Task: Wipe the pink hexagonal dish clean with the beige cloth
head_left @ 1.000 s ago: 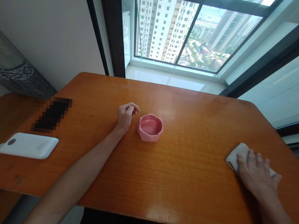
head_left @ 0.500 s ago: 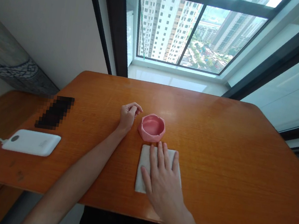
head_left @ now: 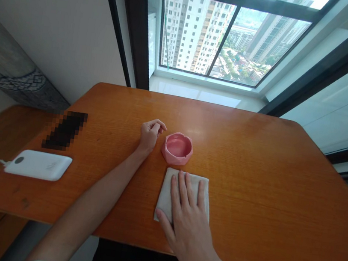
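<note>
A folded pale cloth (head_left: 165,190) lies flat on the brown wooden table, just on the near side of a pink faceted ashtray (head_left: 175,159). My right hand (head_left: 188,219) rests palm down on the cloth with its fingers spread, covering the middle and near right of it. To the left of the ashtray, my left hand (head_left: 151,134) sits on the table, its fingers loosely curled in and nothing visible in them. A small gap separates those fingers from the ashtray, which stands upright and untouched.
On the left of the table (head_left: 265,195) lies a white flat device (head_left: 39,165) with a cable. Beyond it is a dark pixelated patch (head_left: 64,130). A wooden bench (head_left: 3,123) stands along the left side, and a window (head_left: 232,39) is past the far edge.
My right hand has slid slightly towards me and left, with the cloth turned a little beneath it. The fingertips no longer reach the ashtray's near side. My left hand keeps its place.
</note>
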Available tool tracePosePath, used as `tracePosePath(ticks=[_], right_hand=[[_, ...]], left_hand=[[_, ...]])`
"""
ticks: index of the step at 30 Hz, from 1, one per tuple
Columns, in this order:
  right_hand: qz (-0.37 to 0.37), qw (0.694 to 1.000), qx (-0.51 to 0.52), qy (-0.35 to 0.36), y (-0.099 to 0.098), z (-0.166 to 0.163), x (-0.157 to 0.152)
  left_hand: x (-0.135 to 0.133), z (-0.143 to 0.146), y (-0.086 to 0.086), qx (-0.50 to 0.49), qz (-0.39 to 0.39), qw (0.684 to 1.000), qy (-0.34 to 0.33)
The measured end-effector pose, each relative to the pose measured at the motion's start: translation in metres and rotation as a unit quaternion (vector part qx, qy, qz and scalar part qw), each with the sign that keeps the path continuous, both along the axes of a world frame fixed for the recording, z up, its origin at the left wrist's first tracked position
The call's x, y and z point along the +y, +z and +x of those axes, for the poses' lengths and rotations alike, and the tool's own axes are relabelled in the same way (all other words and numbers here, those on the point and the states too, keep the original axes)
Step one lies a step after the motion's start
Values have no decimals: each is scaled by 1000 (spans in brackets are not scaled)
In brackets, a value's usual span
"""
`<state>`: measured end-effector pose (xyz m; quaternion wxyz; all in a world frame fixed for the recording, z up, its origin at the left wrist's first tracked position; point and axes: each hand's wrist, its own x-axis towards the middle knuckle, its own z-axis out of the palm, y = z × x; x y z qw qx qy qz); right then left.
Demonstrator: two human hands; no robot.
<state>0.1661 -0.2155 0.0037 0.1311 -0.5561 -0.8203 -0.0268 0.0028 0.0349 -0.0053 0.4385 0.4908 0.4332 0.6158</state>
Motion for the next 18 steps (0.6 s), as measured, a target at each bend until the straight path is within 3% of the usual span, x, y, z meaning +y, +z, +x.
tracePosePath(ticks=[4,10,12,14,15,17,18], right_hand=[[-1,999,-19,48,4,5,-15],[83,973,-17,216,-9,33,-43],[28,968,64,240,-8,51,-43],[-78,959,218,161,2,72,-34],[-130,948,288,45,11,82,-23],[-108,903,388,-148,36,96,6],[-81,886,413,-195,49,100,25]], left_hand=[[-1,0,2,0,-2,1000,-1],[-2,0,1,-3,-3,1000,-2],[-2,1,1,-4,-3,1000,-2],[-2,1,1,-5,-3,1000,-3],[-2,2,2,-6,-3,1000,-3],[-2,2,2,-7,-4,1000,-2],[-2,2,2,-8,-4,1000,-2]])
